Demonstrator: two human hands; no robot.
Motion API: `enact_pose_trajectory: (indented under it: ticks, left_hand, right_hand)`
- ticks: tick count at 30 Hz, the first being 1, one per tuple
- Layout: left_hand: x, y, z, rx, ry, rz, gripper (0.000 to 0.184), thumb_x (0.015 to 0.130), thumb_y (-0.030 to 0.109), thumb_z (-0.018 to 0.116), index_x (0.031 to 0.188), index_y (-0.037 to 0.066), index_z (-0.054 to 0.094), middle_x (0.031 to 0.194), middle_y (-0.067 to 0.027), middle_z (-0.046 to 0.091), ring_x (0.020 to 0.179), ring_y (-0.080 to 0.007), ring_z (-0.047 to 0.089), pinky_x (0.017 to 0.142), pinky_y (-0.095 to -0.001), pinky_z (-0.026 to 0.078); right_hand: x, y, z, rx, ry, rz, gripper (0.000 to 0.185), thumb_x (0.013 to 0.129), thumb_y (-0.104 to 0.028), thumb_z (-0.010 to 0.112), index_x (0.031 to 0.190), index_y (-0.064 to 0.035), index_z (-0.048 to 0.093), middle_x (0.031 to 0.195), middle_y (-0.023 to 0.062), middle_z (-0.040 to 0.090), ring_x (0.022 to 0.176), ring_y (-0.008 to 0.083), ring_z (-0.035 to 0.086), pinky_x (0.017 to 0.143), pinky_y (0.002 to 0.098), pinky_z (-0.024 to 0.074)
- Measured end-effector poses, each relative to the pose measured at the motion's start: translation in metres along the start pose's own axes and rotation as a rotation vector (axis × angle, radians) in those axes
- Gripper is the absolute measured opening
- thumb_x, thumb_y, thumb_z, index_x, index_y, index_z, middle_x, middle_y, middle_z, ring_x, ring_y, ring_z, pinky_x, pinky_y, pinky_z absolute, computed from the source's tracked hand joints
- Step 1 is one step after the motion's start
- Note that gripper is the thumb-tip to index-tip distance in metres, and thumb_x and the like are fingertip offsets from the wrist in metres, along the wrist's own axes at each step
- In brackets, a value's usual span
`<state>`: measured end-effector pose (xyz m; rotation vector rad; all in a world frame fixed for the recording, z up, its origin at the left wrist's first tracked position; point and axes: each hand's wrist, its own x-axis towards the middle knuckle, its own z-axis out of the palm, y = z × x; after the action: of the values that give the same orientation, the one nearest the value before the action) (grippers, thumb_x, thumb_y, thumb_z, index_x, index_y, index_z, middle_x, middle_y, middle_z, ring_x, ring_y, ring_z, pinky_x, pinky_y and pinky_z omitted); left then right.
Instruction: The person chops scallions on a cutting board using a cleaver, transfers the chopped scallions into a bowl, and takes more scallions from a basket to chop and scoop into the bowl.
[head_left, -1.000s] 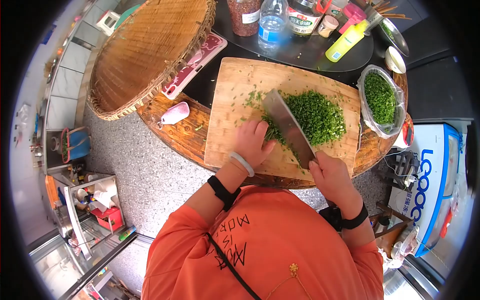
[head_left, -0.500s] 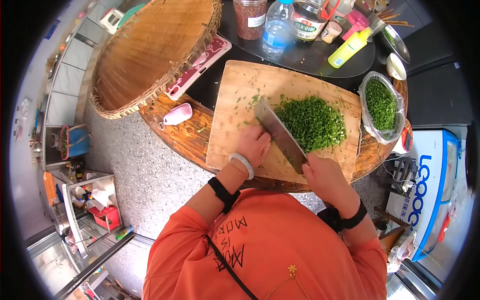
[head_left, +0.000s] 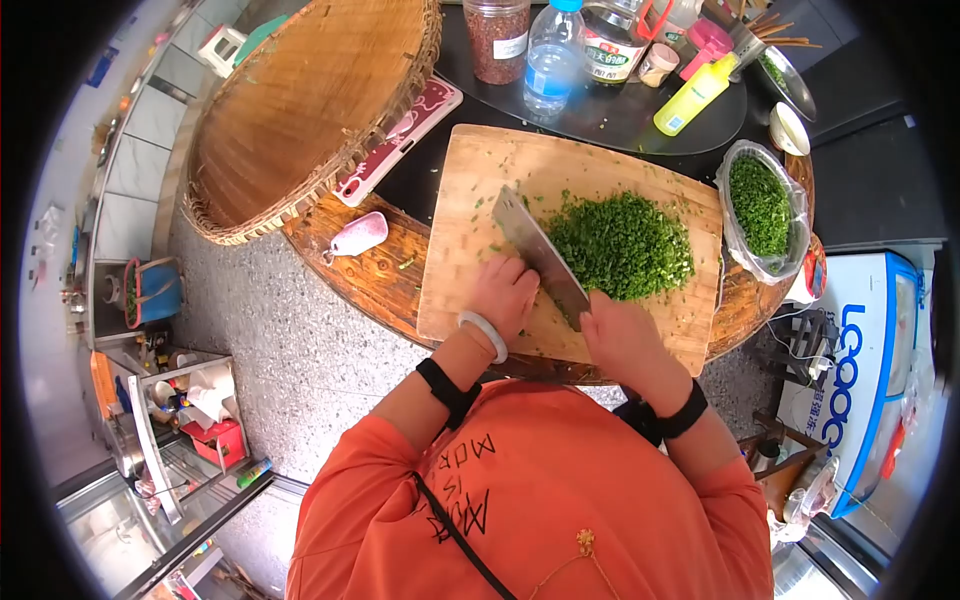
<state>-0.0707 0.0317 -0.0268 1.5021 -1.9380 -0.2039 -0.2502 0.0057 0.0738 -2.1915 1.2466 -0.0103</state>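
My right hand (head_left: 628,338) is closed round the handle of a cleaver (head_left: 541,256), whose broad blade slants across the wooden cutting board (head_left: 480,170). Just left of the blade, my left hand (head_left: 503,295) rests on the board with its fingers curled. Whatever lies under those fingers is hidden. A heap of finely chopped green herbs (head_left: 625,247) spreads on the board to the right of the blade, and small scraps are scattered around it.
A plastic-lined bowl (head_left: 731,222) of chopped greens stands right of the board. Left are a large woven tray (head_left: 290,110), a phone (head_left: 395,150) and a pink-white object (head_left: 358,234). Behind stand a water bottle (head_left: 553,65), a jar (head_left: 497,40) and a yellow bottle (head_left: 694,97).
My right hand and the cleaver have shifted left, so the blade sits farther from most of the heap. My left hand stays in nearly the same place, fingers still curled.
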Motion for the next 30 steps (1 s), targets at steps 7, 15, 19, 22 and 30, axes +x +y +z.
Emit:
enact_pose_trajectory:
  ticks: [7, 15, 19, 22, 30]
  left_hand:
    - [-0.004, 0.001, -0.001, -0.066, 0.028, 0.015, 0.008, 0.071, 0.008, 0.059, 0.077, 0.007, 0.055, 0.081, -0.0106, 0.051, 0.08, -0.0311, 0.049, 0.071, -0.0407, 0.039]
    - [0.014, -0.013, -0.025, 0.134, 0.169, -0.174, 0.012, 0.071, 0.01, 0.058, 0.083, 0.007, 0.057, 0.09, -0.0113, 0.053, 0.088, -0.0316, 0.049, 0.076, -0.0424, 0.039]
    - [-0.005, -0.015, -0.015, 0.019, -0.011, -0.152, 0.018, 0.071, 0.016, 0.059, 0.087, 0.008, 0.057, 0.093, -0.01, 0.051, 0.092, -0.0311, 0.046, 0.074, -0.0434, 0.038]
    - [-0.005, 0.002, -0.022, -0.004, -0.013, -0.132, 0.015, 0.07, 0.012, 0.06, 0.084, 0.006, 0.056, 0.088, -0.0124, 0.051, 0.084, -0.0324, 0.048, 0.074, -0.0424, 0.04]
    - [-0.007, -0.005, -0.011, 0.012, 0.051, -0.044, 0.012, 0.068, 0.01, 0.059, 0.08, 0.009, 0.056, 0.08, -0.008, 0.049, 0.08, -0.0281, 0.049, 0.068, -0.0385, 0.042]
  right_hand:
    - [-0.013, -0.002, -0.005, 0.022, 0.01, -0.02, 0.017, 0.084, -0.018, 0.048, 0.082, -0.0011, 0.046, 0.064, 0.0237, 0.054, 0.064, 0.0435, 0.053, 0.058, 0.0499, 0.041]
    - [-0.009, 0.007, -0.013, 0.096, 0.079, 0.056, 0.019, 0.084, -0.019, 0.049, 0.08, -0.0012, 0.045, 0.064, 0.0212, 0.053, 0.065, 0.0421, 0.053, 0.056, 0.048, 0.0402]
    - [-0.023, 0.005, -0.017, 0.084, 0.047, 0.04, 0.019, 0.084, -0.019, 0.049, 0.08, -0.0012, 0.045, 0.063, 0.0209, 0.053, 0.064, 0.0419, 0.053, 0.056, 0.0477, 0.0405]
    - [-0.026, 0.002, -0.013, 0.009, 0.007, 0.007, 0.018, 0.084, -0.019, 0.049, 0.08, -0.0017, 0.046, 0.063, 0.0211, 0.054, 0.064, 0.0417, 0.053, 0.057, 0.048, 0.0408]
    - [0.0, -0.009, -0.01, 0.021, -0.008, 0.007, 0.017, 0.083, -0.017, 0.05, 0.081, -0.0005, 0.046, 0.064, 0.0223, 0.054, 0.063, 0.0424, 0.053, 0.057, 0.05, 0.0408]
